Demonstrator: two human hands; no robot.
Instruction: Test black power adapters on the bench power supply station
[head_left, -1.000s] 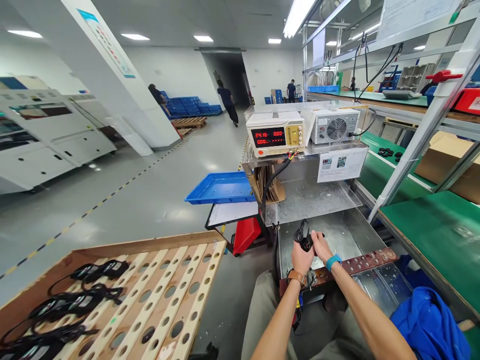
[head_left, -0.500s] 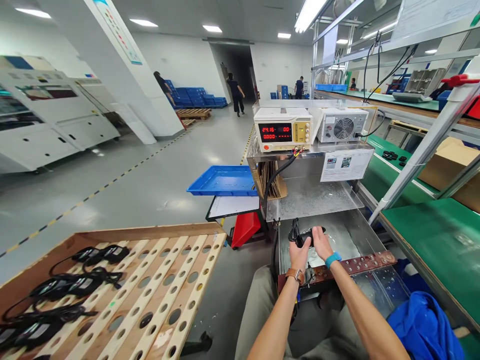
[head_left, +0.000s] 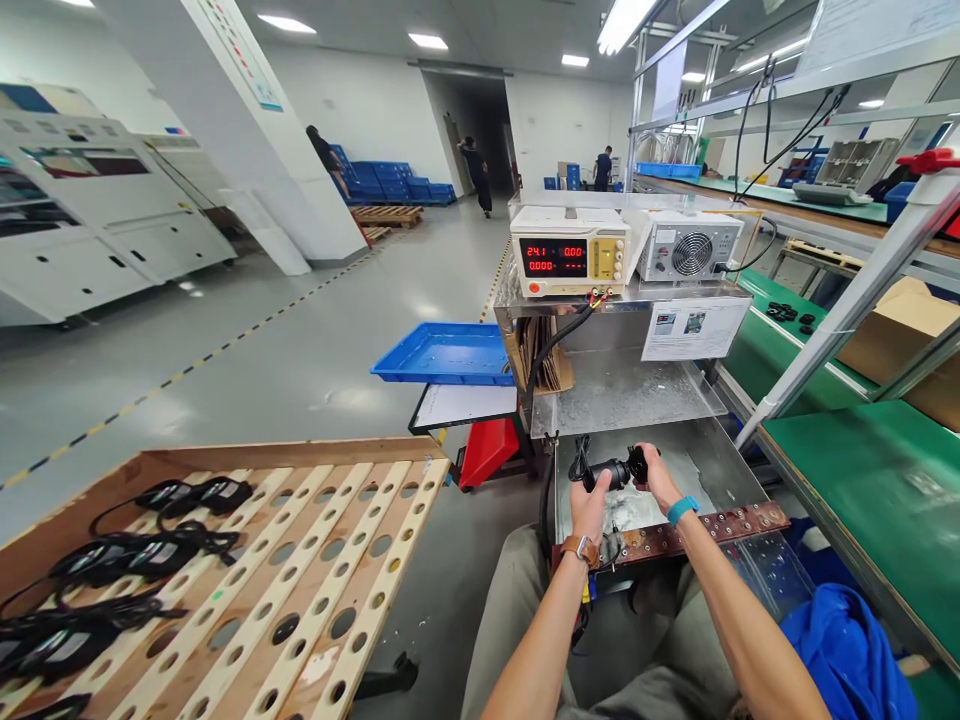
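Black cylindrical unit (head_left: 619, 474) lies nearly level in the left hand (head_left: 589, 506). Black cable (head_left: 579, 460) bunched in loops by its left end. Smaller black piece (head_left: 637, 465) sits in the right hand (head_left: 660, 483), just beside the unit's right end; detail unclear.

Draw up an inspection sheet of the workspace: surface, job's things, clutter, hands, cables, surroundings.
Surface: metal basin under the hands, brown studded bar across its near side.
Job's things: black cylindrical device in the left hand; small black part in the right hand; whether they join is unclear.
Clutter: blue cloth bunched at the right.
Hands: both closed on these items, over the basin.
Cables: looped black cord by the left hand; thick black cable below the power supply.
Surroundings: slatted wooden rack bearing black corded devices at left; blue tray beyond; people in the background.
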